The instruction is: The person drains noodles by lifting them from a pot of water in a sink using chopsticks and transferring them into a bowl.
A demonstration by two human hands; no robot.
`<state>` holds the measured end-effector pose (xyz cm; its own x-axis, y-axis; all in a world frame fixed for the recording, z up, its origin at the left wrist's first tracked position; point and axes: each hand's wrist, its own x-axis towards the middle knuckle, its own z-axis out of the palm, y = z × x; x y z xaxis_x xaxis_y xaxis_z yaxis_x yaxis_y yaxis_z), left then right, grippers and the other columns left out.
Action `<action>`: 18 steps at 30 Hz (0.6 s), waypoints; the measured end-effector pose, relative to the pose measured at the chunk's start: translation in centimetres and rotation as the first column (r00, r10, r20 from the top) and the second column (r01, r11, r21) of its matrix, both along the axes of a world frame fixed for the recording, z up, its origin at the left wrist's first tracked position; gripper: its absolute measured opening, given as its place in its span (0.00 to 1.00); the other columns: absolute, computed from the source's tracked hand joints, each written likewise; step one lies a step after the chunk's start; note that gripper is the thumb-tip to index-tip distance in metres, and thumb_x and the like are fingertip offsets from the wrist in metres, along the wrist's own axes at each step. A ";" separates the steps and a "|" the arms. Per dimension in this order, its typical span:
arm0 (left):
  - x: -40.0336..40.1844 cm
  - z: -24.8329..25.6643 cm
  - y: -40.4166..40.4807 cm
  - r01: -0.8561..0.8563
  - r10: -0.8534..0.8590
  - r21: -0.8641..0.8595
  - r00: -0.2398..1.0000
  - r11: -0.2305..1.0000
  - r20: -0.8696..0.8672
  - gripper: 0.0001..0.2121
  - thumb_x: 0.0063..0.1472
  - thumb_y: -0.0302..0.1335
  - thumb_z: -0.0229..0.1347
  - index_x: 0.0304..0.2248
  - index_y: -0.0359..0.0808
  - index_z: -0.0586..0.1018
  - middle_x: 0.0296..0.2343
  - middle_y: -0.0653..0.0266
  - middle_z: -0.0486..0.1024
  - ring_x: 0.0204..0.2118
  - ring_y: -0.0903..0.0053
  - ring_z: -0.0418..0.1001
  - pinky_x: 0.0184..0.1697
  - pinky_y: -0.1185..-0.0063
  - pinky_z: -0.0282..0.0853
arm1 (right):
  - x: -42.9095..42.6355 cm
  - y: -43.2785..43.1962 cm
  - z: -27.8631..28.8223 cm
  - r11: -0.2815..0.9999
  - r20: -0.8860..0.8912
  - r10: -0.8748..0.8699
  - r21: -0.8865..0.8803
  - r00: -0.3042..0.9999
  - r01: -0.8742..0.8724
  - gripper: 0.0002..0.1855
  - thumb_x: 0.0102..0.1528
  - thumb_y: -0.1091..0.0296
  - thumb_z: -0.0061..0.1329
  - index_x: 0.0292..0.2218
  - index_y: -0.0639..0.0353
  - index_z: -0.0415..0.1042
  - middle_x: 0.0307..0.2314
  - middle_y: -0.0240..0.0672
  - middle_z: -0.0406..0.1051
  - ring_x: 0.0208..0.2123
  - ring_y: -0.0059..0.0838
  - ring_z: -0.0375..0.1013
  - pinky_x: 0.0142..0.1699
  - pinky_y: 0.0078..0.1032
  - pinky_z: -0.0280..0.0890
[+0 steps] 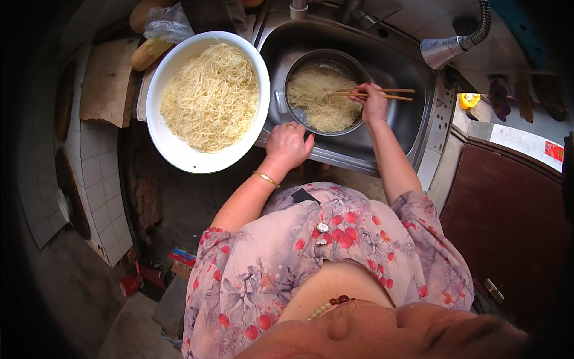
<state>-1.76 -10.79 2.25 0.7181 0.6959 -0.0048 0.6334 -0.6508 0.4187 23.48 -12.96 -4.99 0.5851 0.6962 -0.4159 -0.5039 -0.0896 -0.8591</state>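
A metal pot with noodles in water stands in the stainless steel sink. My right hand holds a pair of wooden chopsticks, whose tips reach into the noodles. At the sink's front edge, beside the pot's handle, rests my left hand; its palm side is hidden, so whether it grips the edge cannot be told. Left of the sink is a large white basin with a big heap of pale noodles.
A flexible metal faucet hangs over the sink's right side. A wooden board and a clear plastic bag lie left of and behind the basin. Low at the right is a dark red door or panel.
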 end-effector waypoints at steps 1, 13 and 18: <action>-0.1 0.0 0.0 -0.003 0.003 -0.006 1.000 1.000 -0.005 0.12 0.49 0.36 0.52 0.20 0.34 0.74 0.21 0.57 0.72 0.28 0.63 0.70 0.34 0.69 0.64 | 0.6 -0.4 0.8 0.999 -0.089 -0.033 0.026 0.996 0.036 0.10 0.55 0.70 0.37 0.26 0.66 0.66 0.24 0.45 0.69 0.25 0.36 0.72 0.28 0.29 0.71; 0.0 -0.1 0.0 0.007 -0.008 -0.035 0.999 0.999 -0.037 0.13 0.50 0.37 0.51 0.21 0.34 0.74 0.22 0.57 0.72 0.29 0.63 0.70 0.35 0.69 0.64 | 3.0 -5.1 11.0 0.944 -0.398 0.016 0.308 0.917 0.118 0.11 0.55 0.68 0.38 0.26 0.64 0.68 0.32 0.53 0.69 0.32 0.42 0.71 0.36 0.32 0.69; 0.1 0.0 0.1 0.008 -0.010 -0.026 0.999 1.000 -0.054 0.12 0.50 0.37 0.51 0.21 0.34 0.74 0.22 0.58 0.72 0.29 0.63 0.70 0.35 0.69 0.64 | 2.7 -5.7 15.2 0.905 -0.421 0.084 0.412 0.903 0.108 0.10 0.55 0.66 0.39 0.27 0.63 0.67 0.33 0.50 0.69 0.31 0.40 0.71 0.33 0.27 0.68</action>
